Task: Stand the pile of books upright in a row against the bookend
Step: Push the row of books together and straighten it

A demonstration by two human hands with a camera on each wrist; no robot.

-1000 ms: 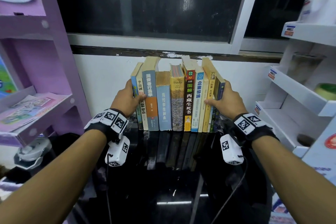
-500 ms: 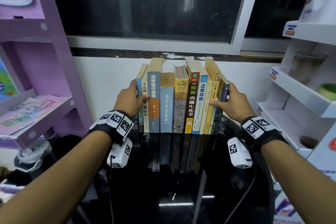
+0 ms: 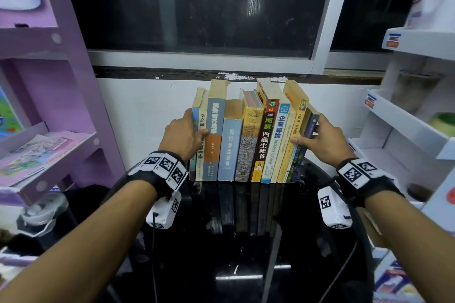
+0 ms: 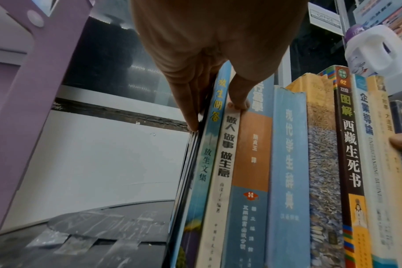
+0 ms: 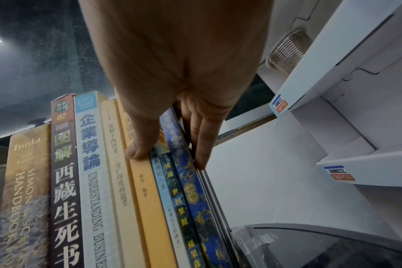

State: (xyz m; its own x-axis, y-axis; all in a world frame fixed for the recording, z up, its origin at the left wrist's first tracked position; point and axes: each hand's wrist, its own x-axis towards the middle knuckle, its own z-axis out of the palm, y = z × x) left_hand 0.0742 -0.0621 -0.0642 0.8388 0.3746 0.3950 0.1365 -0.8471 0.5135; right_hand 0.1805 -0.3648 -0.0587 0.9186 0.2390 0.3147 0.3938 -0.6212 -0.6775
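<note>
Several books (image 3: 246,135) stand upright in a row, spines toward me, on the black glossy table (image 3: 221,241) near the white wall. My left hand (image 3: 194,128) presses the row's left end. Its straight fingers (image 4: 190,116) lie flat on a thin dark plate (image 4: 187,172) beside the light blue end book, with the thumb on the spines. My right hand (image 3: 311,134) presses the right end. Its fingers (image 5: 202,150) lie flat along a thin grey plate (image 5: 215,195) next to the dark blue book (image 5: 195,190), and the thumb rests on a yellow spine.
A purple shelf unit (image 3: 49,145) with leaflets stands close on the left. A white shelf unit (image 3: 406,130) holding a jar and a green-lidded tub is on the right. A dark window (image 3: 197,7) is behind the books. A white jug (image 4: 376,49) shows behind them.
Both hands keep their hold on the two ends of the row. The row sits slightly higher and to the right in the head view. No book has visibly been added or tipped.
</note>
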